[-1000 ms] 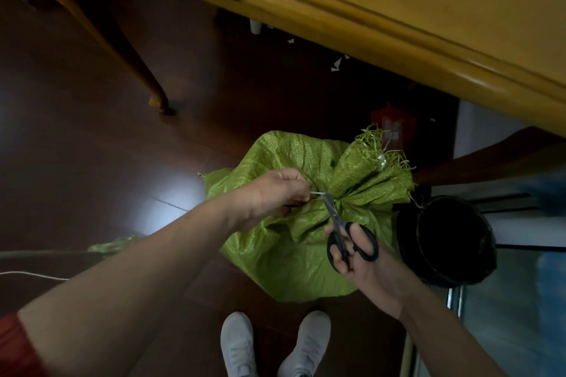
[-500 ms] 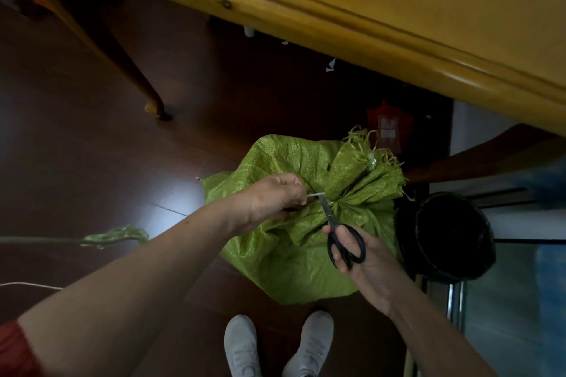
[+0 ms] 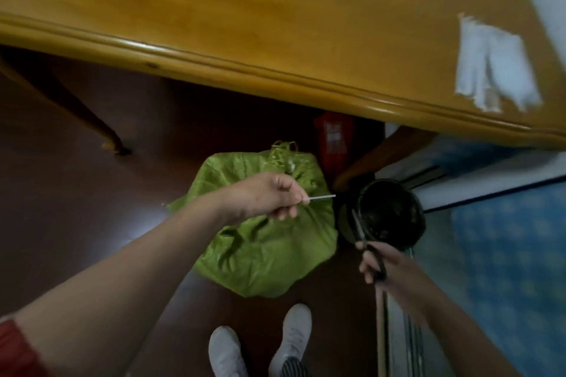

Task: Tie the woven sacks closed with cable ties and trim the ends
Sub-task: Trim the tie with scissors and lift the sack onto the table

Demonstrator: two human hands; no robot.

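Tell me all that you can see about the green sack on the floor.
The green sack looks like shiny woven plastic, creased and full. It sits on the dark floor, with its top bunched and frayed strands above. The left hand is over it; whether they touch is unclear.

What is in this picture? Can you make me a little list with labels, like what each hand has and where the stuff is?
left hand: pinches a thin white cable tie end, tip pointing toward the bin
right hand: grips black scissors, blades over the bin
sack: green, woven, on the dark floor, neck bunched on the table side
bin: black, round, right of the sack
table: wooden, with a blurred white cloth on top
shoes: white, near the sack
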